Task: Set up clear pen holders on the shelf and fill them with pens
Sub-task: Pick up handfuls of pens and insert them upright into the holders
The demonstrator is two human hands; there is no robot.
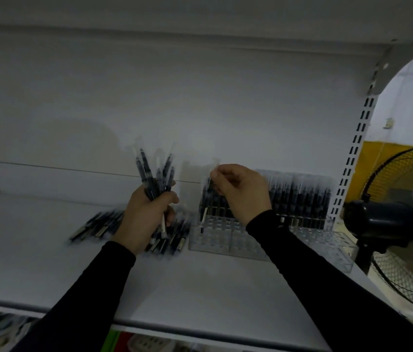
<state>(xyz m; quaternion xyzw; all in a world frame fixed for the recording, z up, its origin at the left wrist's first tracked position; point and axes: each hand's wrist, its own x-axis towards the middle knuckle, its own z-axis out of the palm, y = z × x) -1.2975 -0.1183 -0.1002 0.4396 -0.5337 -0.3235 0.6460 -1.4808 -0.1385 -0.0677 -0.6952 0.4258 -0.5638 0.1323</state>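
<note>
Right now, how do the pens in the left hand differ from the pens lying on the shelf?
The bundle of pens stands roughly upright, fanned out, gripped by the left hand; the loose pens lie flat on the shelf, untouched. The bundle is off the surface; the loose ones rest on it. Both look like the same dark pens.

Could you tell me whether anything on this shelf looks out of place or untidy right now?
Yes: a loose pile of pens lies scattered flat on the shelf behind the left hand, pointing different ways rather than standing in the clear holder. Blur hides finer detail.
</note>
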